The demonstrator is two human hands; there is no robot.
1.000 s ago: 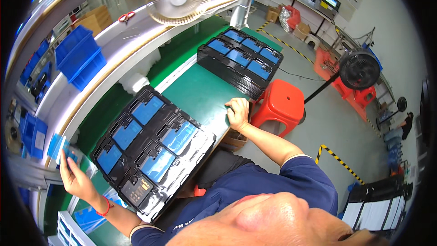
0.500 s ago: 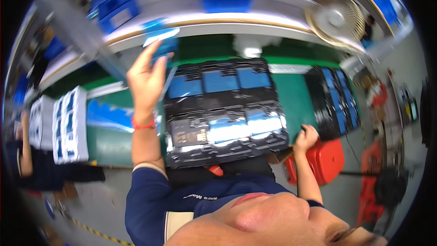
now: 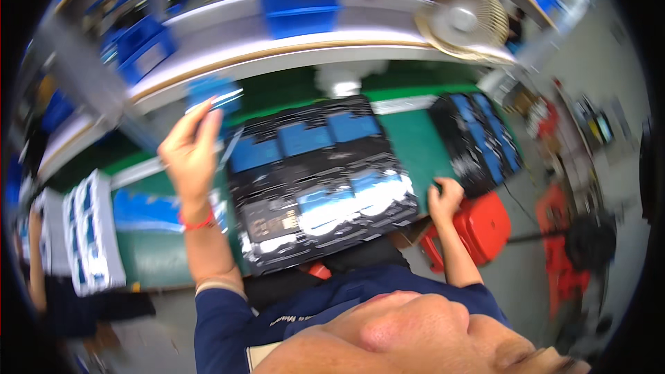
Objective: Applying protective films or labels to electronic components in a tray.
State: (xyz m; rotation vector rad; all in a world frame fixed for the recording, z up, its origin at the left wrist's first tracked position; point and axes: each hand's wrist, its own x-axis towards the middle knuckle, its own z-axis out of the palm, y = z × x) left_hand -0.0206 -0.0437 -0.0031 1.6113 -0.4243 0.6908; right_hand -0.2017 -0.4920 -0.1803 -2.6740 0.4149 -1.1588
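Observation:
My left hand (image 3: pixel 188 156), a red band at its wrist, is raised beyond the left far corner of a black moulded tray (image 3: pixel 315 154). Its thumb and fingers pinch a shiny blue film piece (image 3: pixel 220 91), smeared by motion. Rectangular blue-faced parts (image 3: pixel 305 138) fill most of the tray's pockets. In the near left pocket, a grey-brown part (image 3: pixel 271 221) shows no blue face. My right hand (image 3: pixel 445 197) is curled at the table's front edge, right of the tray; a small dark spot shows at its fingertips, too small to name.
A second black tray (image 3: pixel 460 159) with blue parts lies at the right, above a red stool (image 3: pixel 481 228). White trays (image 3: pixel 93 232) and blue sheeting (image 3: pixel 145 209) lie left. The shelf across the back bears blue bins (image 3: pixel 301 3) and a fan (image 3: pixel 464 19). Another person's arm (image 3: pixel 36 260) shows far left.
The whole view has turned, so the table and trays appear farther left and tilted. My left hand still holds the blue film piece up. My right hand stays near the table's front edge.

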